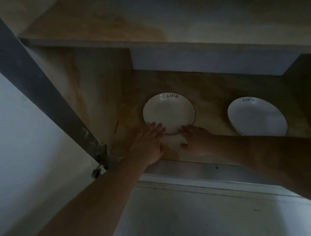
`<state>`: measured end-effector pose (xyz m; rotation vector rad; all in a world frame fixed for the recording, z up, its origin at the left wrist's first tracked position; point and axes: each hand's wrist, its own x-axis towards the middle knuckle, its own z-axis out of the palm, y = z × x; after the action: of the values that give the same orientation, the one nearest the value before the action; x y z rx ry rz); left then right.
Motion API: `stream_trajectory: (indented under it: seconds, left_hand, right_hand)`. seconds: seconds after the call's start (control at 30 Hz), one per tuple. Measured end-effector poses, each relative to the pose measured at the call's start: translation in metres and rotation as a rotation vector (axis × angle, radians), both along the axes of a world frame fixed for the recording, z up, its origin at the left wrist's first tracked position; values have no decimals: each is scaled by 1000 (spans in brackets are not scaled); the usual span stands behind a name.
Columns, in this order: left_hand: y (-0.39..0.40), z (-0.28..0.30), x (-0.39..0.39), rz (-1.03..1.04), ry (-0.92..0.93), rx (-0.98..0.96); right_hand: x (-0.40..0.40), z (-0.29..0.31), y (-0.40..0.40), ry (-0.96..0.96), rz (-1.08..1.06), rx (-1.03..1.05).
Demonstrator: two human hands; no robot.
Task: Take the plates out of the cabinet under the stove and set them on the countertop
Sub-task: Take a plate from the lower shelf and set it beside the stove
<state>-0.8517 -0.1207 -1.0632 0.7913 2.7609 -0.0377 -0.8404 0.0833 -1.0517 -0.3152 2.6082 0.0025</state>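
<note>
White china is seen on the brown, stained floor of an open cabinet (214, 89), viewed from above in dim light. One plate (169, 113), marked "Life" near its far rim and edged with a thin dark line, lies at the centre of the frame. A second plate (256, 116) with the same lettering lies well apart from it, toward the right of the frame, and seems to rest on another plate, whose rim shows at its lower left edge.

Both bare arms are stretched into the cabinet from the lower corners of the frame. The left hand (150, 141) is laid with straight fingers on the near left rim of the central plate; its grip is open and nothing is clasped. The right hand (195, 137) is set at the near right rim of the same plate, fingers extended and touching the edge, thumb spread toward the lower side; nothing is clasped here either.

An open cabinet door (25, 80) runs diagonally across the upper left of the frame, with a metal hinge (100, 161) at its lower end. A shelf edge (201, 49) crosses above the plates.
</note>
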Motion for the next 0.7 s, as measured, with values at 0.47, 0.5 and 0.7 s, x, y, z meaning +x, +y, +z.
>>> stream_trajectory:
  seconds: [0.47, 0.5, 0.7]
  left_hand:
    - [-7, -10, 11, -219, 144, 88]
    - [-6, -10, 14, -238, 162, 98]
    - [-8, -9, 20, -76, 168, 375]
  right_hand:
    - [64, -6, 7, 227, 67, -91]
    - [69, -5, 9, 265, 100, -95]
    - [81, -8, 16, 352, 61, -290]
